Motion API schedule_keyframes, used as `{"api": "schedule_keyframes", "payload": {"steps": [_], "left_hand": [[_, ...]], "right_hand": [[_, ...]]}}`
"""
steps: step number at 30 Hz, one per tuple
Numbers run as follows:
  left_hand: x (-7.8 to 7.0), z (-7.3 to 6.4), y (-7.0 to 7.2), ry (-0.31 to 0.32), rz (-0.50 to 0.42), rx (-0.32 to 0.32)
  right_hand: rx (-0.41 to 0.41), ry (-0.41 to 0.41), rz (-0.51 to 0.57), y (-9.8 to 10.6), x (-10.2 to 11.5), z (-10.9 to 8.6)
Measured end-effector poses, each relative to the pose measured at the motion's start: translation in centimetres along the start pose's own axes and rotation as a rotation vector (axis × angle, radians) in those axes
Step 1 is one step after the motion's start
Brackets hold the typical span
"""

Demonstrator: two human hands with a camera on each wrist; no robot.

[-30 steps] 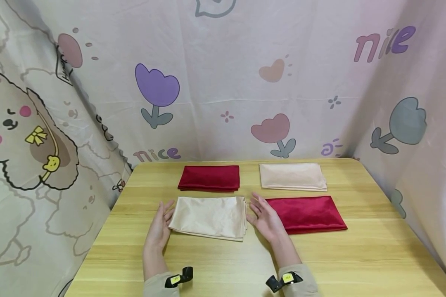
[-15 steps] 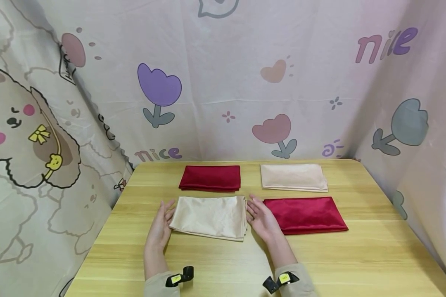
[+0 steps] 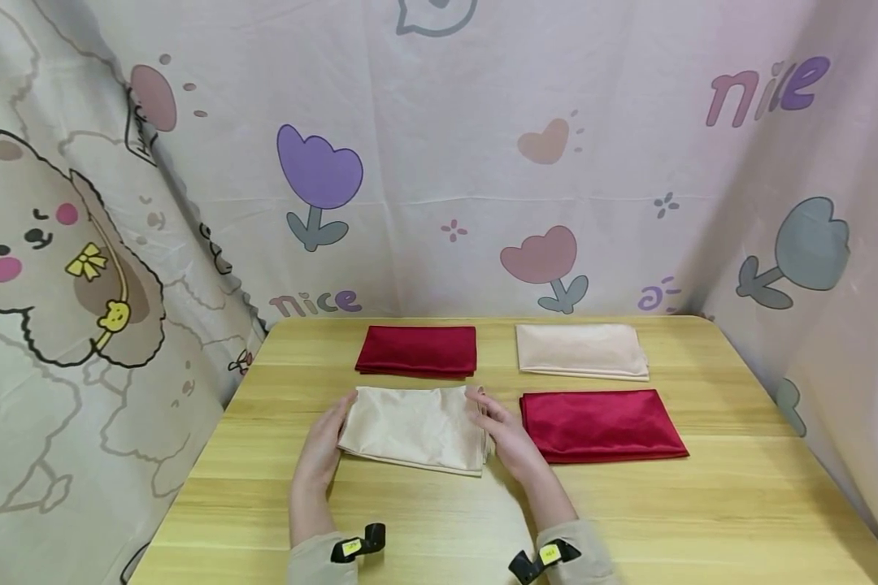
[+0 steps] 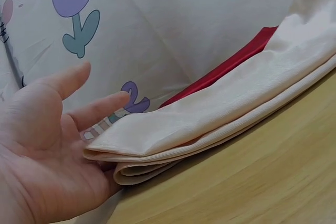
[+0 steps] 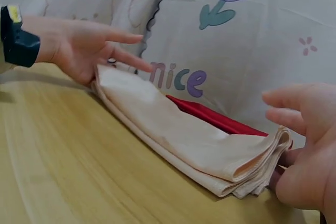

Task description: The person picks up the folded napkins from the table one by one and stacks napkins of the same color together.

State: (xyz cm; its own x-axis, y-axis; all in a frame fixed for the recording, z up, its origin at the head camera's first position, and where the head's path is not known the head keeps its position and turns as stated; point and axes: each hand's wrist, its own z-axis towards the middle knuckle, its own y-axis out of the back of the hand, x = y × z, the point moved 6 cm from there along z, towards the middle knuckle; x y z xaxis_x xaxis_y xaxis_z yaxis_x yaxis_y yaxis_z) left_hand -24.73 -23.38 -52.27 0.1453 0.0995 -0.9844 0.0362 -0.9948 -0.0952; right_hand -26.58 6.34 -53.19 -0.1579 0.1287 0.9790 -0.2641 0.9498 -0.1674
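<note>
A folded cream satin cloth (image 3: 413,431) lies on the wooden table between both hands. At its left end is my left hand (image 3: 323,443). The left wrist view shows that thumb and index finger (image 4: 102,109) extended above the cloth, with the lower fingers partly hidden behind its folded end. My right hand (image 3: 512,443) is at the opposite end, fingertips overlapping the top right edge in the head view. In the right wrist view, its thumb and index finger (image 5: 286,98) reach over the layered end, while other fingers are partly tucked below.
Behind the cream cloth lies a folded dark red cloth (image 3: 417,351). A second cream cloth (image 3: 581,351) is at the back right, with a larger red cloth (image 3: 603,426) in front of it. Printed curtains (image 3: 410,162) enclose the wooden table (image 3: 739,487).
My right hand has moved left, from beside the front cream cloth onto its right edge. The left hand has come closer against the left end. The view has shifted slightly.
</note>
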Motion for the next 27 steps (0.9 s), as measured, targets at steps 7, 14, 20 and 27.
{"api": "schedule_keyframes", "payload": {"steps": [7, 14, 20, 27], "left_hand": [[0.1, 0.1, -1.0, -0.029, 0.097, -0.037], [0.4, 0.4, -1.2, -0.019, 0.219, -0.054], [0.5, 0.6, -1.4, -0.039, 0.375, -0.065], [0.5, 0.8, -1.7, -0.069, 0.507, -0.101]], "right_hand": [[-0.03, 0.078, -0.208, -0.2, 0.2, -0.3], [-0.013, 0.163, -0.317, -0.4, 0.1, -0.2], [-0.023, 0.181, -0.419, -0.6, 0.3, -0.2], [-0.054, 0.193, -0.491, -0.6, 0.3, -0.4]]}}
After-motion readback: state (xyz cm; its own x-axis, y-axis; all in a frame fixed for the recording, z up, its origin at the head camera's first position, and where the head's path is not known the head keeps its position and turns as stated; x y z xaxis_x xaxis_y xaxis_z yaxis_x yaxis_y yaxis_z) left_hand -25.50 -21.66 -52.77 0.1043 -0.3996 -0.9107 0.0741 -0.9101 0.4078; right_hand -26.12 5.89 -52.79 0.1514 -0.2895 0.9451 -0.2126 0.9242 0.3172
